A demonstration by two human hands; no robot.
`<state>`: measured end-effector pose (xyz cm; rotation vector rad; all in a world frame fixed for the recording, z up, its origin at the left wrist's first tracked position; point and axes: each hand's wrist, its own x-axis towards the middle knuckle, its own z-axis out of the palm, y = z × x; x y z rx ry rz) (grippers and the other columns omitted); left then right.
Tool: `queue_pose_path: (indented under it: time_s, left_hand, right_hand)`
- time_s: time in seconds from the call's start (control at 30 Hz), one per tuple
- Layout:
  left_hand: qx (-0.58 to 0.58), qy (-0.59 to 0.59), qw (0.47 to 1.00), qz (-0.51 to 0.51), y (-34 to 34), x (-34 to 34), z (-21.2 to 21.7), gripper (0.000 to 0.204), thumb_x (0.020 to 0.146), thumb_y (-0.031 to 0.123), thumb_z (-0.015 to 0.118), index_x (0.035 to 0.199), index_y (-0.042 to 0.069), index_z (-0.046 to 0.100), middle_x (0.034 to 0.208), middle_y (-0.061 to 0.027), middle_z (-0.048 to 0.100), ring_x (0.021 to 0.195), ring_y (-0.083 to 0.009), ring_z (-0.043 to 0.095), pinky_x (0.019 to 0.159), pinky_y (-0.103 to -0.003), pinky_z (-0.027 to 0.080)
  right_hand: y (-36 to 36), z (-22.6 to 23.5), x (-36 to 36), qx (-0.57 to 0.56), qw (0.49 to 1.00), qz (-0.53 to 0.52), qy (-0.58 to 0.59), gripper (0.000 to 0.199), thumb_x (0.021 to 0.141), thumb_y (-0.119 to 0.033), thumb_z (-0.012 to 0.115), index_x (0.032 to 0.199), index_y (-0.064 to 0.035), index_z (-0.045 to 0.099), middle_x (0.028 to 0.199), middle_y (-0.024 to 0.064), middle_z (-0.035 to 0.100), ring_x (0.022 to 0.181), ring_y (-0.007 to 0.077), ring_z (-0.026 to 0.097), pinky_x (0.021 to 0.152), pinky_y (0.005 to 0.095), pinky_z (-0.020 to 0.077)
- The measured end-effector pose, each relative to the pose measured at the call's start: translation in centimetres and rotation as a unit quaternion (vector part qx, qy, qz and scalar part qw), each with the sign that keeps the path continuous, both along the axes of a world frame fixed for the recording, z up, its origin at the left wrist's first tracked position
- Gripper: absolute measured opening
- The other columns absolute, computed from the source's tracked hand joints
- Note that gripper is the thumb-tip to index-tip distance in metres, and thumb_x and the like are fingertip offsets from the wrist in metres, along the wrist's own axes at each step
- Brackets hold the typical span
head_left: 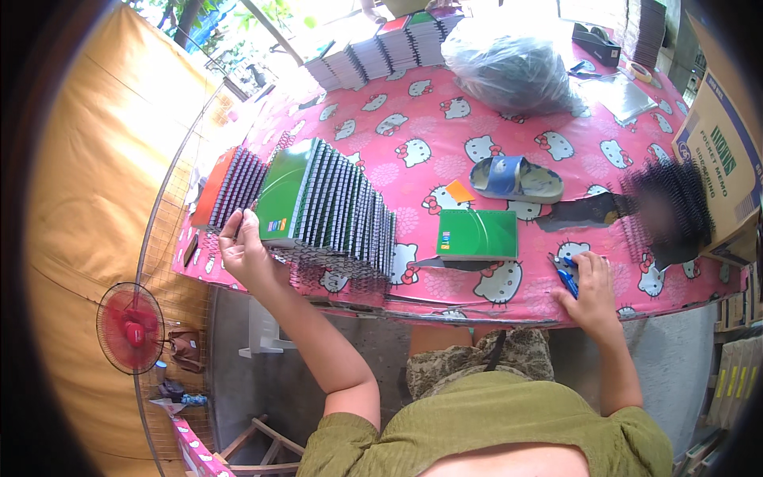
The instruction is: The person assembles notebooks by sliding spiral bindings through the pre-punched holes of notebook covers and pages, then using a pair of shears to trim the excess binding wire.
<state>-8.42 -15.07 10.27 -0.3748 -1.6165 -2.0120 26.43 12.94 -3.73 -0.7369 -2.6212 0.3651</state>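
A long row of green spiral notebooks (288, 191) stands at the left of the table, coils facing right. My left hand (248, 248) is at the front notebook's lower left edge, thumb and fingers closed on it. Another green notebook (477, 234) lies flat in the middle, on top of a dark flat piece mostly hidden beneath it. To its right, my right hand (590, 292) rests on the table, curled around blue-handled pliers (567, 280). The palm hides part of the handles.
Red spiral notebooks (218, 191) stand behind my left hand. A blue slipper (515, 178) and orange slip (459, 191) lie past the flat notebook. Black coils (675, 203) and a cardboard box (719, 151) are right; a plastic bag (513, 67) and notebook stacks (373, 60) sit far back.
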Motion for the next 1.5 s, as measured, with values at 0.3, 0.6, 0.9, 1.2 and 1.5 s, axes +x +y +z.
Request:
queue_pose_path:
  time_s: [0.3, 0.6, 0.9, 1.2, 1.5]
  left_hand:
    - [0.019, 0.216, 0.976, -0.001, 2.7, 9.9, 5.5, 0.035, 0.089, 0.001, 0.059, 0.121, -0.008, 0.049, 0.118, -0.0197, 0.062, 0.108, -0.0278, 0.061, 0.091, -0.035, 0.049]
    - [-0.6, 0.151, 0.734, -0.28, 18.4, 7.9, -10.8, 0.027, 0.088, 0.019, 0.063, 0.112, 0.006, 0.066, 0.104, -0.0154, 0.068, 0.091, -0.0258, 0.066, 0.083, -0.035, 0.049]
    - [-0.486, 0.11, 0.787, -0.364, 19.6, 6.8, -12.1, 0.019, 0.077, 0.017, 0.073, 0.092, 0.006, 0.072, 0.082, -0.0109, 0.069, 0.077, -0.0266, 0.065, 0.072, -0.035, 0.049]
    - [-0.418, 0.256, 0.816, -0.307, 15.5, 10.7, -9.2, 0.018, 0.073, 0.013, 0.076, 0.09, 0.007, 0.072, 0.08, -0.0066, 0.07, 0.076, -0.0198, 0.064, 0.08, -0.034, 0.042]
    - [-0.388, 0.251, 0.842, -0.28, 15.6, 11.0, -9.7, 0.019, 0.075, 0.021, 0.077, 0.09, 0.01, 0.073, 0.079, -0.0038, 0.069, 0.076, -0.0175, 0.063, 0.083, -0.032, 0.04]
  right_hand:
    - [13.0, 1.3, -3.5, 0.024, 0.974, -0.224, -0.038, 0.043, 0.078, -0.034, 0.073, 0.1, -0.0008, 0.057, 0.101, 0.0162, 0.059, 0.099, 0.0346, 0.058, 0.082, 0.044, 0.0475]
    - [14.3, -0.8, -4.2, 0.043, 0.976, -0.198, 0.083, 0.019, 0.081, -0.015, 0.07, 0.094, -0.0034, 0.063, 0.091, 0.015, 0.058, 0.09, 0.0339, 0.061, 0.074, 0.0422, 0.05]
    - [7.1, 1.3, -5.5, -0.107, 0.968, 0.01, 0.227, 0.018, 0.078, -0.01, 0.073, 0.096, -0.0049, 0.071, 0.087, 0.0092, 0.063, 0.076, 0.0233, 0.063, 0.065, 0.0343, 0.0502]
    - [1.9, 4.4, -7.7, -0.2, 0.927, 0.14, 0.284, 0.02, 0.074, -0.003, 0.076, 0.093, -0.0051, 0.071, 0.088, 0.0048, 0.063, 0.074, 0.0128, 0.059, 0.065, 0.0265, 0.047]
    - [2.5, 5.2, -8.6, -0.204, 0.933, 0.189, 0.229, 0.016, 0.073, 0.0, 0.073, 0.087, -0.0023, 0.066, 0.082, 0.007, 0.063, 0.078, 0.0172, 0.061, 0.071, 0.0296, 0.0483]
